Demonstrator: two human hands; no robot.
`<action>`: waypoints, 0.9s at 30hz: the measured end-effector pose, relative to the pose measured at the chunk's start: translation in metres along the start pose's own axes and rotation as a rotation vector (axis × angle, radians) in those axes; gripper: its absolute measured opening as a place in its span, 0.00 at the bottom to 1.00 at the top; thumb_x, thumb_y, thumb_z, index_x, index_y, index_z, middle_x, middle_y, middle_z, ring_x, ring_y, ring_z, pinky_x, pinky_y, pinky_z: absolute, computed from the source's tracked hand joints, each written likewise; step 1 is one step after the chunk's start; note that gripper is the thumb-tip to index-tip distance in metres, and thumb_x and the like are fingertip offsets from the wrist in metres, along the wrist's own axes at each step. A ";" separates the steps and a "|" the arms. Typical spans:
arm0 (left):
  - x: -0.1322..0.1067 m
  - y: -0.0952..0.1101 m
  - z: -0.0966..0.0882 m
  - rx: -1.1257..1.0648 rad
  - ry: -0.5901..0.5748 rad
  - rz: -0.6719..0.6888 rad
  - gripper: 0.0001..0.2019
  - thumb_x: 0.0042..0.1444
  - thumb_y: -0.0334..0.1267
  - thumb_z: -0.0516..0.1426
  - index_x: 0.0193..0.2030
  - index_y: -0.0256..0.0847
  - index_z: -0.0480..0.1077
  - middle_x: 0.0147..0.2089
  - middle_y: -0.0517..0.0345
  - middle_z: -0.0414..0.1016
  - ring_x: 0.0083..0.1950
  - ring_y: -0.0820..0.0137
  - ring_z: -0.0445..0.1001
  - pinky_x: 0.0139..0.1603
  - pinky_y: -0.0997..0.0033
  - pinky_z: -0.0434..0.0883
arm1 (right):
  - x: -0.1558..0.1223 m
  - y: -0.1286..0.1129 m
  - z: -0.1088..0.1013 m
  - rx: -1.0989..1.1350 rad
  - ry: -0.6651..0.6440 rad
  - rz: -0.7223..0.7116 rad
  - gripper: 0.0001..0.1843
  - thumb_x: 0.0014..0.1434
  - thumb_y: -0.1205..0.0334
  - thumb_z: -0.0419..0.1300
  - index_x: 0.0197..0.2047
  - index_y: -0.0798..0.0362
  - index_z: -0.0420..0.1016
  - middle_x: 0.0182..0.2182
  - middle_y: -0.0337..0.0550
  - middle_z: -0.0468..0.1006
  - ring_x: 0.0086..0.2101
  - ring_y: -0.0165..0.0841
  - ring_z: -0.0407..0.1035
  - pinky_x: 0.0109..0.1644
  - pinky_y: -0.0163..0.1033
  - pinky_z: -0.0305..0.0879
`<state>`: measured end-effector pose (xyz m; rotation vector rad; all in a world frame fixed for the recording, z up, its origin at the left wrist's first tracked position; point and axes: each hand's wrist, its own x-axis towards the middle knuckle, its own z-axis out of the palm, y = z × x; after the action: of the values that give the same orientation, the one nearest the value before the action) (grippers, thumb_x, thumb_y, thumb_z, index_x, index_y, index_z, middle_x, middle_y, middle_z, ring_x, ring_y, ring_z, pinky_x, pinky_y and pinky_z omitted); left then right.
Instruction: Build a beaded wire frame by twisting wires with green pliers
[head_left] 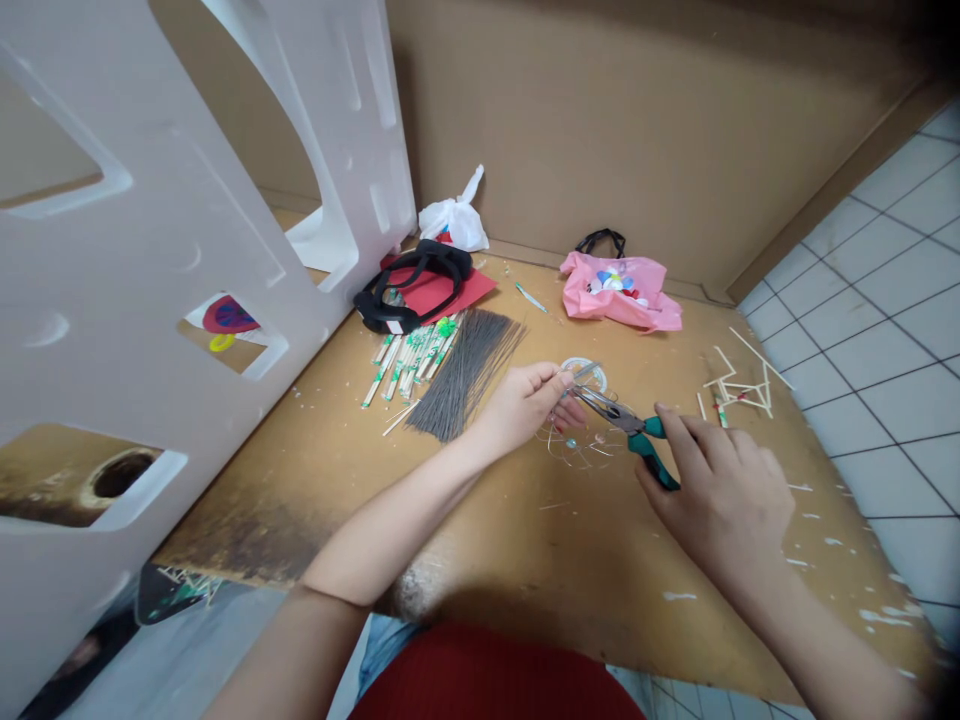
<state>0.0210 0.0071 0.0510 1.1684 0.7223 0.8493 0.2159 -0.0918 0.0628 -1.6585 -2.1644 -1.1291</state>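
My right hand [724, 485] is wrapped round the green handles of a pair of pliers [621, 414], whose jaws point left toward my other hand. With fingers closed, my left hand [525, 405] pinches thin metal wire [583, 392] right by the plier jaws. Whether the jaws grip the wire is too small to tell. Below and behind the fingers lie loops of thin wire with small beads [571, 442] on the table. A round, clear-and-white disc [585, 374] sits just beyond the left fingertips.
A bundle of grey wires [469, 375] lies left, beside green-and-white wrapped sticks [409, 365] and a black head strap [397, 318]. Farther back are a pink bag [622, 290] and a white bag [454, 222]. A stick frame [739, 390] lies right; a white plastic panel [300, 150] stands left.
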 end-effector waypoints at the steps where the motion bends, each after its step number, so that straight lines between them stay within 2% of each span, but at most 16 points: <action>1: 0.000 0.001 0.001 0.014 0.004 0.003 0.12 0.62 0.34 0.49 0.28 0.35 0.65 0.22 0.57 0.76 0.22 0.78 0.74 0.24 0.82 0.68 | 0.000 0.000 0.000 -0.003 0.002 -0.003 0.22 0.56 0.55 0.60 0.52 0.57 0.70 0.34 0.45 0.78 0.31 0.37 0.64 0.32 0.41 0.52; 17: -0.003 -0.003 0.005 0.096 0.008 0.066 0.13 0.62 0.35 0.49 0.27 0.36 0.65 0.24 0.56 0.77 0.23 0.76 0.74 0.28 0.77 0.72 | -0.002 0.010 -0.002 0.151 -0.053 0.014 0.21 0.54 0.56 0.59 0.51 0.55 0.71 0.36 0.43 0.79 0.33 0.36 0.70 0.35 0.39 0.61; 23: -0.005 -0.002 0.007 0.101 0.013 0.055 0.14 0.62 0.35 0.48 0.27 0.35 0.66 0.24 0.56 0.77 0.23 0.77 0.74 0.27 0.78 0.71 | -0.003 0.012 -0.005 0.162 -0.038 -0.025 0.21 0.55 0.57 0.59 0.51 0.55 0.71 0.37 0.44 0.80 0.34 0.35 0.71 0.35 0.38 0.62; 27: -0.005 -0.004 0.006 0.127 0.015 0.094 0.12 0.62 0.37 0.50 0.27 0.36 0.65 0.24 0.57 0.77 0.24 0.77 0.75 0.28 0.78 0.72 | -0.002 0.014 -0.006 0.160 -0.058 -0.020 0.20 0.56 0.56 0.58 0.51 0.56 0.71 0.36 0.45 0.80 0.33 0.36 0.71 0.33 0.38 0.61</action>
<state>0.0243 -0.0011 0.0485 1.3194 0.7471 0.9021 0.2273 -0.0960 0.0723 -1.6228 -2.2461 -0.8959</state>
